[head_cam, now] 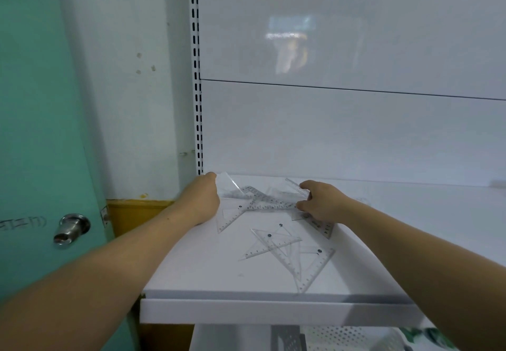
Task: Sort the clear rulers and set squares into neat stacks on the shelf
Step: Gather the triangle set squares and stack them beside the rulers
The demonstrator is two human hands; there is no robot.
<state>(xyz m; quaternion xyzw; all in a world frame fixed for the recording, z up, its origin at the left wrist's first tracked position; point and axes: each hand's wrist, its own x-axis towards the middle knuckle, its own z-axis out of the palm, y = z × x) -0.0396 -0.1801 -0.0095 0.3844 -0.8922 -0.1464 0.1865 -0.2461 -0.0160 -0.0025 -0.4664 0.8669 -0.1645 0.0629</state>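
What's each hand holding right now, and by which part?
The left hand grips a clear set square by its left edge; the right hand pinches a clear ruler near its right end.

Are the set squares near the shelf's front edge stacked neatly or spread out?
Spread out: the set squares lie flat, overlapping at different angles, corners pointing different ways on the shelf.

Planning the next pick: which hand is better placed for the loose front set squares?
Probably right: the right hand, though pinching a ruler, sits nearer those set squares; the left hand grips a clear piece far back.
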